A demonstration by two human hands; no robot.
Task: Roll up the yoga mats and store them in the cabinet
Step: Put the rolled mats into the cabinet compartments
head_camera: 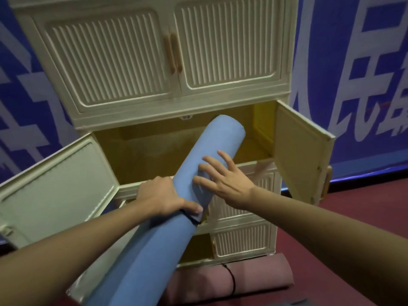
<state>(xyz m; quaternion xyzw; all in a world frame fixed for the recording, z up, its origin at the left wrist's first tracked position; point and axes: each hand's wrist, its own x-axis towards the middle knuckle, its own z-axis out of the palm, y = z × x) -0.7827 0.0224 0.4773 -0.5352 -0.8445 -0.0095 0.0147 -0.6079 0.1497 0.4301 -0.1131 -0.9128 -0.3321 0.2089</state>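
Observation:
A rolled blue yoga mat (194, 173) points diagonally up and to the right, its far end inside the open middle compartment of the cream cabinet (154, 85). My left hand (161, 196) grips the roll near its middle, thumb across a black strap. My right hand (223, 181) lies on the roll's right side with its fingers spread and straight. A second mat, rolled and pink (249, 281), lies on the floor at the cabinet's foot with a black band around it.
Both doors of the middle compartment stand open, the left door (55, 184) and the right door (302, 155). The upper doors are closed, and a lower left compartment is open. A blue banner wall (364, 74) is behind. The floor (353, 206) is dark red.

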